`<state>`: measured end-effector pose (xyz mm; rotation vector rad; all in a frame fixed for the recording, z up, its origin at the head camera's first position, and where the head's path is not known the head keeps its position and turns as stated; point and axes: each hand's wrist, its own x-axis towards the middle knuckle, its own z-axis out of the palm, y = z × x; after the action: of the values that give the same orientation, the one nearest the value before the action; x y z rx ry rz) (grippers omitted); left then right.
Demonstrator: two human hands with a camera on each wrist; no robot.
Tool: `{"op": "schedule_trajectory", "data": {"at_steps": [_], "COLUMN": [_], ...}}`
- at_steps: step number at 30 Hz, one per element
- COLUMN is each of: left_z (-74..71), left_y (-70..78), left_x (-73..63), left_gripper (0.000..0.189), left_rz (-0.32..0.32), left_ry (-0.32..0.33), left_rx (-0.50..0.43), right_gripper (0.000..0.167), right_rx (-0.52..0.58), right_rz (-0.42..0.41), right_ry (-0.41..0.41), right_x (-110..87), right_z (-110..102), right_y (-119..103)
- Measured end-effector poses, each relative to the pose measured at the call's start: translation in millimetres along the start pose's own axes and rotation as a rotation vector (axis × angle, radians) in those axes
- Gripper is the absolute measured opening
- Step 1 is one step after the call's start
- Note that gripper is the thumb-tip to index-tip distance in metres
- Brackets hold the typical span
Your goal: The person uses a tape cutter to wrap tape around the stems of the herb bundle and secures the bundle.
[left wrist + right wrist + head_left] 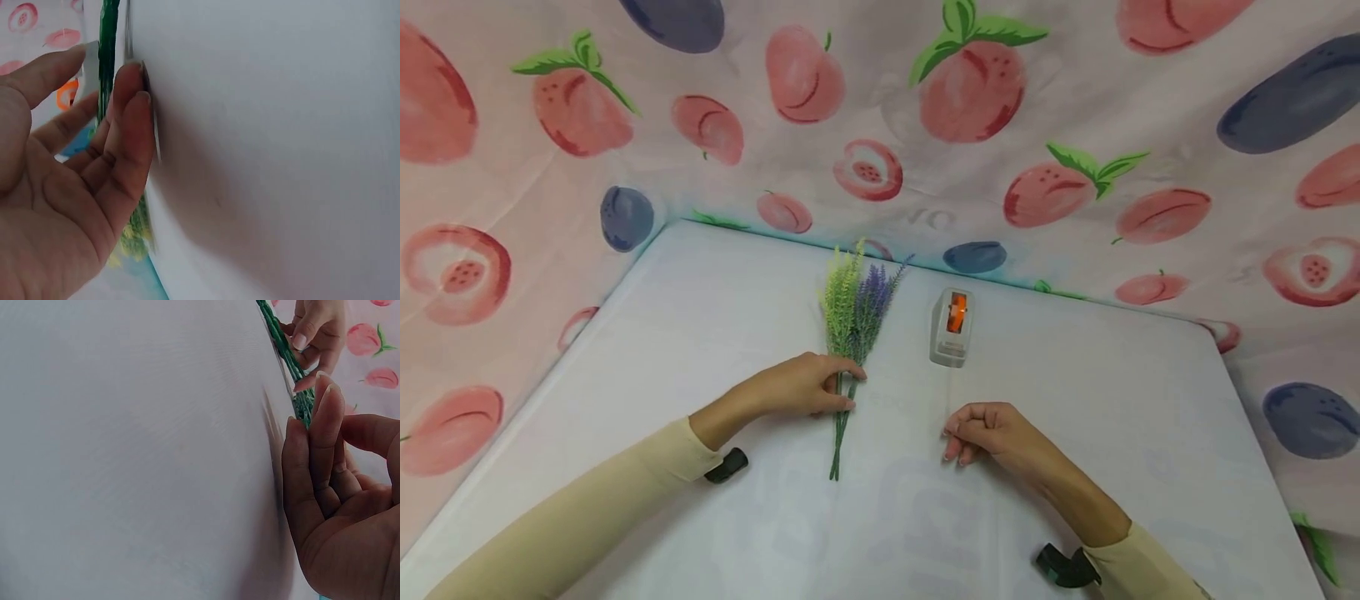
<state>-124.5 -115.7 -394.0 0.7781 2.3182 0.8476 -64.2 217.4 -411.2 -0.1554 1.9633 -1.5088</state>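
Observation:
A bunch of artificial lavender, with yellow-green and purple flower heads, lies on the white table, stems toward the person. My left hand is at the green stems just below the flowers, index finger across them and thumb beside them. In the left wrist view, the fingers curve loosely about the stems. To the right, my right hand is low over the table with loosely bent fingers and nothing in it. In the right wrist view its fingertips overlap the bunch, which lies farther off.
A clear tape dispenser with an orange core stands right of the flowers. The white table reaches back to a fruit-printed cloth, which also hangs at both sides. A black wrist mount shows under each forearm.

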Motion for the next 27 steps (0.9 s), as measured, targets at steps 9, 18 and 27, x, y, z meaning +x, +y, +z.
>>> {"op": "schedule_trajectory", "data": {"at_steps": [9, 18, 27], "left_z": [8.4, 12.1, 6.1], "left_y": [5.7, 6.5, 1.9], "left_x": [2.7, 2.5, -4.9], "left_gripper": [0.022, 0.014, 0.024], "left_rz": [-0.052, -0.096, -0.131], "left_ry": [0.105, 0.175, 0.132], "left_rx": [0.055, 0.033, -0.179], "right_gripper": [0.03, 0.031, 0.032], "right_rx": [0.008, 0.022, 0.011], "right_rz": [-0.002, -0.01, 0.007], "right_ry": [0.0, -0.004, 0.002], "right_x": [1.5, 0.6, 0.4], "right_z": [0, -1, 0], "right_y": [1, 2, 1]}}
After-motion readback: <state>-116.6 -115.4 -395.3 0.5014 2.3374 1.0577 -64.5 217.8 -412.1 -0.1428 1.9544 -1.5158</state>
